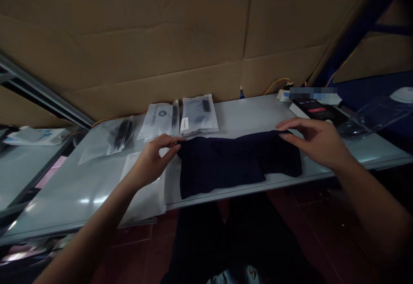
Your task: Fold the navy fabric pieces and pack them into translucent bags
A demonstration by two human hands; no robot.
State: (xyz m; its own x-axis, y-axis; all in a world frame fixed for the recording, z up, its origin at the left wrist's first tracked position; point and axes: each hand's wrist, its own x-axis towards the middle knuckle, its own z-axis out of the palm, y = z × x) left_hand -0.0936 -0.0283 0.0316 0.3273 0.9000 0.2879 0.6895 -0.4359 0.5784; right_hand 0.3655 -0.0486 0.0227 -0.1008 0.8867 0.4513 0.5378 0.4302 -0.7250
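A dark navy piece of fabric (222,163) lies flattened along the front edge of the table, its right part bent down at a slant. My left hand (158,157) pinches its upper left corner between thumb and fingertips. Over at the upper right edge is my right hand (318,140), thumb and forefinger a little apart, the thumb tip at the fabric's edge. White plastic packets (151,198) lie partly under my left hand and forearm and hang over the table edge.
Behind the fabric lie a printed zip bag (160,120), a labelled clear bag (200,114) and another clear bag (111,140) with something dark inside. A phone-like dark screen (312,108) and a clear plastic bottle (377,114) are at right. Cardboard (167,47) walls the back.
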